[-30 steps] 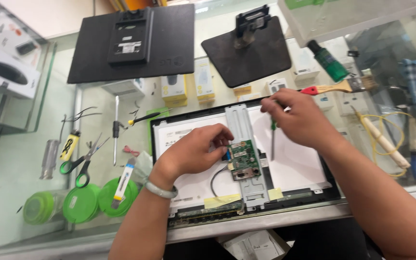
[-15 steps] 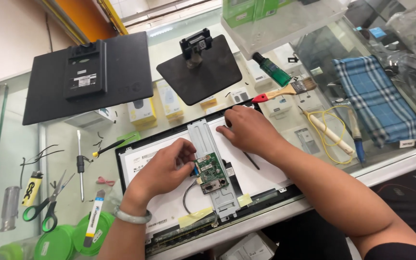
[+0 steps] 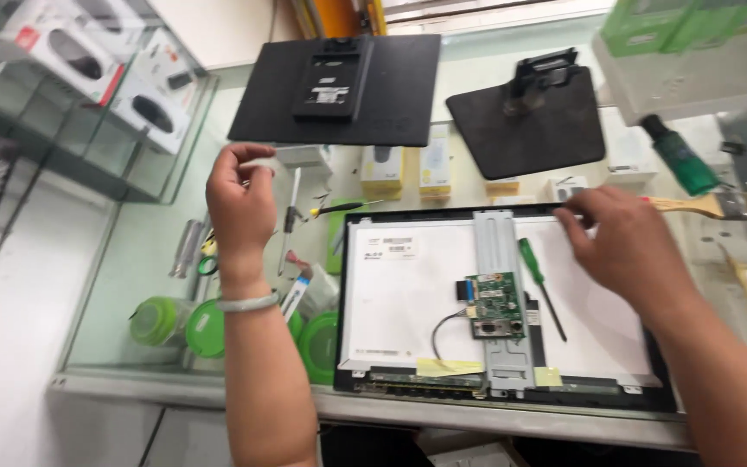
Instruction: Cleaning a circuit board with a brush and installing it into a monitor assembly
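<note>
The opened display panel (image 3: 408,294) is lying face down across the lower centre of the frame, on the glass counter (image 3: 131,259), with its white back sheet showing inside a black bezel. A grey metal bracket (image 3: 496,251) is running down its middle, carrying a small green circuit board (image 3: 494,304), and a green-handled screwdriver (image 3: 539,284) is resting loose on the sheet just right of the board. The right hand (image 3: 624,251) is reaching in from the right of the frame, fingers curled and pressing at the panel's upper edge near the bracket; whether it is pinching anything there I cannot tell. The left hand (image 3: 239,203) is lifted at centre left, well apart from the panel, fingertips pinched on something small and pale. The panel is likely thin, fairly light, and fragile, flexing or cracking under point pressure, so it is best taken by the bezel edges, both hands, never by the board or its thin cable.
</note>
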